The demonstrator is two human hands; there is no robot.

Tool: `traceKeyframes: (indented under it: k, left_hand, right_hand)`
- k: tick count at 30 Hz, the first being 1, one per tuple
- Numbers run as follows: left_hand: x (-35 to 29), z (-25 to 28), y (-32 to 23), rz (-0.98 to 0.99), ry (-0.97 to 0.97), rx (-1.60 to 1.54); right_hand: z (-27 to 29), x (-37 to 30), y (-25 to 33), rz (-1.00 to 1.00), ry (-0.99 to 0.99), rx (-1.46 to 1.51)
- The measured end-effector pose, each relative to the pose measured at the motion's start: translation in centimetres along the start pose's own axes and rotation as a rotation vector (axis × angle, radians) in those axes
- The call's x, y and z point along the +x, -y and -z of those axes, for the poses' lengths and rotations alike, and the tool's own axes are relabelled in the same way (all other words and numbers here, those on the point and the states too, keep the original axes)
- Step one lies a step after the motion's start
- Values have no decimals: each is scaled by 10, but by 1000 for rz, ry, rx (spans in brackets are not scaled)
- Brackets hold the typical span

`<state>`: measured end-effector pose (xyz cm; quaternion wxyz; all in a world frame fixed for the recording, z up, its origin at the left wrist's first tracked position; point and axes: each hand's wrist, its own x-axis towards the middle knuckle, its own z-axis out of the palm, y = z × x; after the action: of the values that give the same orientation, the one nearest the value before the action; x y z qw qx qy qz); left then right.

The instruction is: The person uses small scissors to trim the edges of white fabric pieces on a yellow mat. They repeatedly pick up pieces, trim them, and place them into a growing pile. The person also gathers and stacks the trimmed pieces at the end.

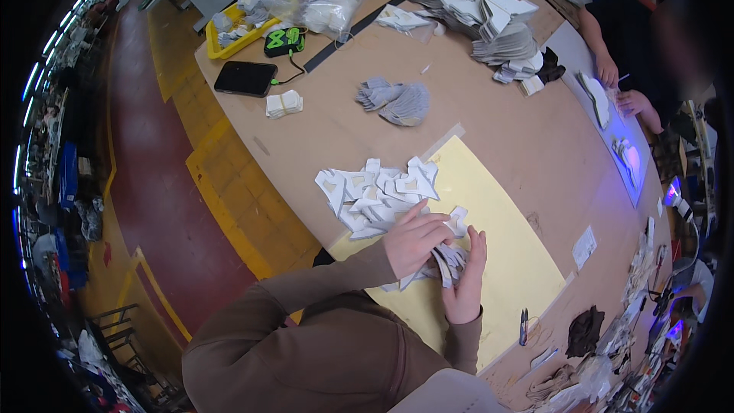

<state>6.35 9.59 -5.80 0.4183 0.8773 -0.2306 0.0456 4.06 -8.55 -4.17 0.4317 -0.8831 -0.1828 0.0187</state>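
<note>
My left hand (415, 243) reaches over a small stack of grey cut pieces (449, 261), its fingers bent against the upper side. From the right, my right hand (466, 283) cups the same stack between thumb and fingers. Just beyond my fingertips is a white cut piece (457, 220) with grey edges; whether a finger touches it I cannot tell. A loose heap of similar white pieces (375, 193) lies beside my left hand, partly on a yellow sheet (508, 260). Some more pieces are partly hidden under my hands.
Farther back lie grey bundled pieces (396, 99), a banded white stack (284, 104), a phone (245, 78), a yellow tray (218, 50) and tall piles of pieces (497, 23). A pen (524, 326) rests at right. Across the table another person's hands (619, 92) work.
</note>
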Motion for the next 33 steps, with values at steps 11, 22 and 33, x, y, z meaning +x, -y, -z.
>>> traceKeyframes:
  k: [11,22,33]
  left_hand:
    - [30,-21,11,79,60,174]
    - [48,-17,9,36,40,-37]
    - [55,-29,24,14,7,-132]
  right_hand:
    - [-3,19,-31,-87,4,132]
    - [5,20,-19,-112,-217,197]
    - [-3,19,-41,-123,-154,305]
